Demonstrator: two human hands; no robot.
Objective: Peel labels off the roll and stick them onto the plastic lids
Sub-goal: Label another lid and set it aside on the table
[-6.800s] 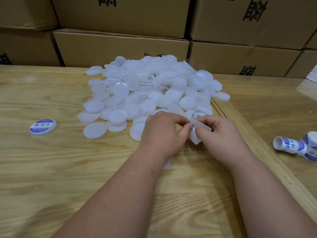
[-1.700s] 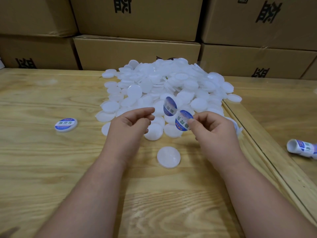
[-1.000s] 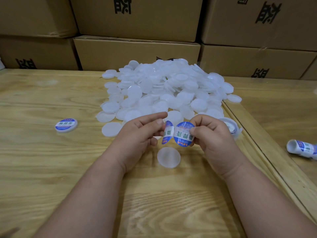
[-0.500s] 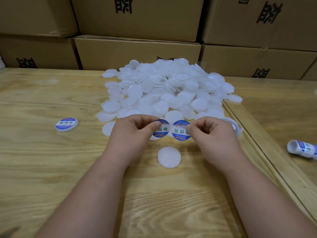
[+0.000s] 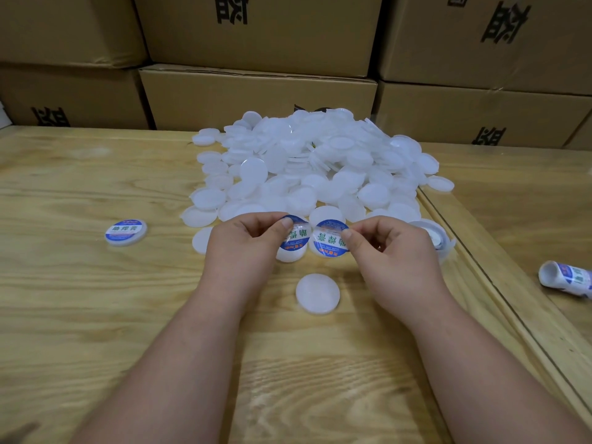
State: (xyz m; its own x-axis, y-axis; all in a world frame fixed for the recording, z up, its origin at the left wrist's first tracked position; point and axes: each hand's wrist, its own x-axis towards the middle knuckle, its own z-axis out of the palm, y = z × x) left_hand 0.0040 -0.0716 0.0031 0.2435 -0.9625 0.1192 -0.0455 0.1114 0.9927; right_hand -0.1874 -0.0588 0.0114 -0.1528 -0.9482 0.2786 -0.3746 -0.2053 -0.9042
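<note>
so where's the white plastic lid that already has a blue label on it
In the head view, the labelled white plastic lid lies alone on the wooden table, far left, apart from the pile of plain white lids and left of the left hand.

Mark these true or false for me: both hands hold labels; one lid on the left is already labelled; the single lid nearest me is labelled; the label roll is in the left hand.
1. Each hand pinches a label: true. The left hand pinches the left label, the right hand the right label.
2. A labelled lid lies apart on the left: true.
3. The single lid nearest the person is labelled: false, it is bare.
4. The label roll is in the left hand: false, it lies on the table at far right.
</note>
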